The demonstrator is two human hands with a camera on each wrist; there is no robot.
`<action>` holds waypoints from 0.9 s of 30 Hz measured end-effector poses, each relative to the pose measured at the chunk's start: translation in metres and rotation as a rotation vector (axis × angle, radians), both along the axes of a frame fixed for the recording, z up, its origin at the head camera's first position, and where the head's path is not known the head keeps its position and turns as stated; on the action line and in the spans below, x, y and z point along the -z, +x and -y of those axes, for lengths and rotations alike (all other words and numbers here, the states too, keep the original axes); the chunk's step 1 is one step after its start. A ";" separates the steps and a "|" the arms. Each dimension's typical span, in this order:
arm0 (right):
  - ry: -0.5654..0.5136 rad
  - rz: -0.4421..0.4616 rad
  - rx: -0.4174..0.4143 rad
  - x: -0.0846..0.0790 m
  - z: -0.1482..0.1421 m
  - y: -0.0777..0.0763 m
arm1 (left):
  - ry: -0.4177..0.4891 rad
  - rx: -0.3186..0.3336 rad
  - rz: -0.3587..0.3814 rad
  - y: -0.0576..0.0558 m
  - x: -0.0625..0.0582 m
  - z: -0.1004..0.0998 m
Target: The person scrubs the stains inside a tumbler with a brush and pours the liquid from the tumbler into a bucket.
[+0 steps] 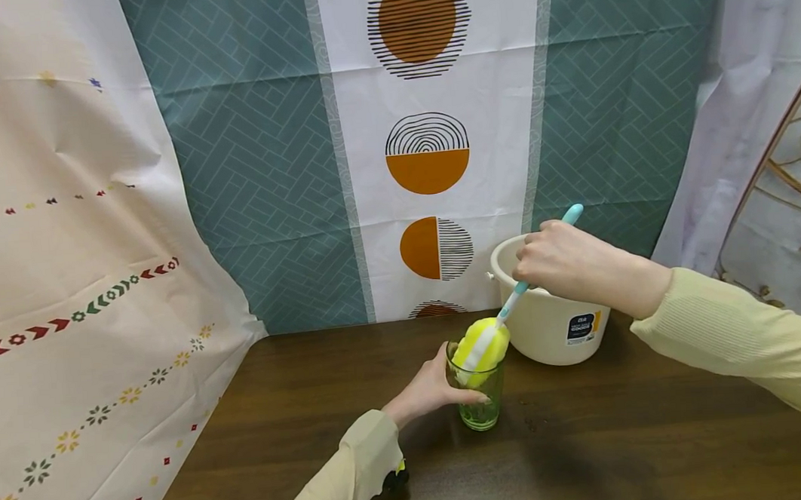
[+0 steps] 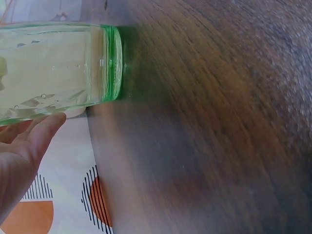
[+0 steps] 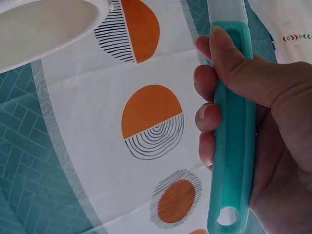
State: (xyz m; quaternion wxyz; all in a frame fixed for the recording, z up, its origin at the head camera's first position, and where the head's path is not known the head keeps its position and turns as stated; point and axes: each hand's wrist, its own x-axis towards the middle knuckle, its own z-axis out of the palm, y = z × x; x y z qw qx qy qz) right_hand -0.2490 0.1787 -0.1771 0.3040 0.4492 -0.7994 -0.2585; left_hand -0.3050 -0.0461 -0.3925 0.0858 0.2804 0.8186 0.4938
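Note:
A green glass (image 1: pixel 482 410) stands upright on the wooden table, and my left hand (image 1: pixel 436 388) grips it around its side, thumb across the front. Droplets show on the glass (image 2: pixel 53 73) in the left wrist view. My right hand (image 1: pixel 564 256) holds a sponge bottle brush by its teal handle (image 3: pixel 234 146), fingers wrapped round it. The brush's yellow and white sponge head (image 1: pixel 482 349) sits tilted in the mouth of the glass, its lower part inside and its upper part above the rim.
Behind the right hand stands a cream bucket (image 1: pixel 548 340) with a dark label. Small wet spots lie on the brown table (image 1: pixel 587 436) right of the glass. Patterned cloths (image 1: pixel 267 174) hang behind and at both sides. A small black and yellow object (image 1: pixel 396 477) shows under the left cuff.

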 end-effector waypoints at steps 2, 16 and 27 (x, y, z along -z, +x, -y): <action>-0.004 0.001 -0.002 0.001 0.000 0.000 | -0.003 -0.002 0.006 0.000 0.000 0.000; 0.000 -0.042 0.033 0.006 0.002 -0.002 | 0.015 -0.003 0.014 0.002 -0.002 -0.001; -0.007 -0.057 0.030 0.012 0.003 -0.004 | 0.009 -0.006 0.013 0.001 -0.001 -0.001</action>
